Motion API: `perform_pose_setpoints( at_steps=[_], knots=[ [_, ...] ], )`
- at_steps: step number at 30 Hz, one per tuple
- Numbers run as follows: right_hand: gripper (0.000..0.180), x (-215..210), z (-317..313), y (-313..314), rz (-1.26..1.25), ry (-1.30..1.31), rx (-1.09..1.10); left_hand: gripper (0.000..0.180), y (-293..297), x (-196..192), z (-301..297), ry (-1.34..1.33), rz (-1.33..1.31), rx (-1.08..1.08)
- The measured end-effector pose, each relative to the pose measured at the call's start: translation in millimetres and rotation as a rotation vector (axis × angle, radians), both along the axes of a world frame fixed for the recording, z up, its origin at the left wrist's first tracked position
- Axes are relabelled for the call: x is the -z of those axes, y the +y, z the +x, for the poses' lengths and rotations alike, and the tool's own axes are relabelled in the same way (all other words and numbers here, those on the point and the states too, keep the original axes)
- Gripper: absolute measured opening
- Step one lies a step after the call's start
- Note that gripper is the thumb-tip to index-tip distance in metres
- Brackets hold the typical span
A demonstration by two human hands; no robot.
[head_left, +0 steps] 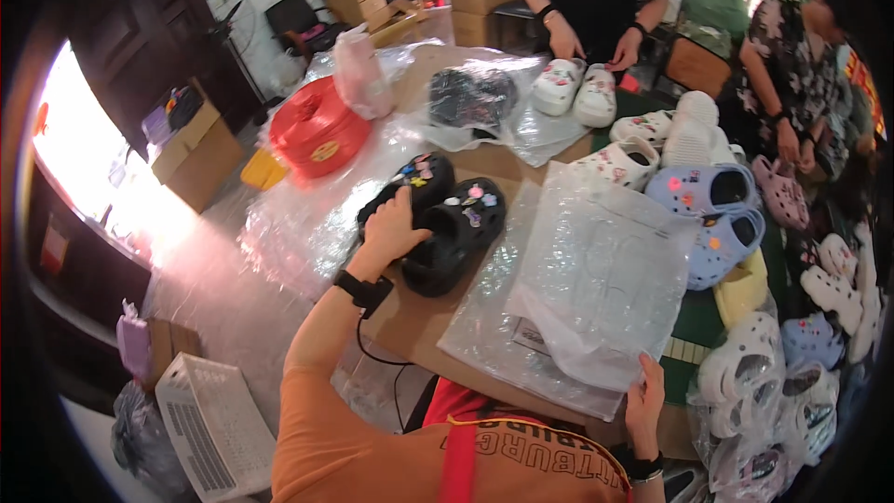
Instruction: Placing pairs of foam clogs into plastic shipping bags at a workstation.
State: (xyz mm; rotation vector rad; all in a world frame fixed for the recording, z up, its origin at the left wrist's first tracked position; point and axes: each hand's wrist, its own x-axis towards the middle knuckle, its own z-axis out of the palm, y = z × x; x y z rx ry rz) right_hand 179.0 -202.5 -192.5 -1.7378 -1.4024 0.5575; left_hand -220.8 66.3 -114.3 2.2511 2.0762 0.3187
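The left hand [391, 231] is reaching over a pair of black, rounded, foam-like clogs with multicoloured charms [453, 240], which is lying at the centre of the frame on a sheet of flat brown cardboard [402, 328]. The thumb is standing apart from the extended index finger and is touching the right clog; the index finger is lying along the left clog. The remaining fingers are partly hidden, so whether they are gripping cannot be told.

The right hand [644, 398], at the lower right, is pinching the near right edge of a flat, translucent, milky plastic bag [605, 270]. Its fingers are curling in toward the thumb.

Both clogs are sitting side by side, soles down. Their toes are pointing toward the upper right of the frame and their heels toward the lower left; the two long axes are running diagonally, roughly parallel.

Markings: a pale rectangular label with dark print [531, 335] is showing at the bag's lower left, too small to read. A yellow oval label [324, 151] is marking the red, round, plastic container [321, 116] at the upper left. Large outlined lettering is crossing the orange-brown fabric shirt [372, 452] at the bottom.
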Motion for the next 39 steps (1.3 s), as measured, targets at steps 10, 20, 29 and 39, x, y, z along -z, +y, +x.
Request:
perform_pose_setpoints(
  at_steps=[10, 20, 29, 39],
  knots=[
    [0.048, -19.3, 2.1, -11.1, -0.013, -0.106, 0.056, 0.060, 0.4, 15.2, 19.2, -0.228, 0.275, -0.060],
    [0.049, -50.4, -11.4, -0.2, 0.036, -0.165, -0.029, 0.053, 21.1, 12.2, -1.4, 0.070, -0.130, -0.043],
    [0.053, -60.5, -30.6, 33.1, 0.042, -0.345, -0.061, 0.039, 21.3, 13.3, -14.5, -0.127, -0.073, -0.032],
    [0.059, -58.9, -35.1, 67.8, 0.073, -0.387, -0.158, 0.038, -45.4, -54.5, -58.7, -1.245, -0.435, 0.412]
  ],
)
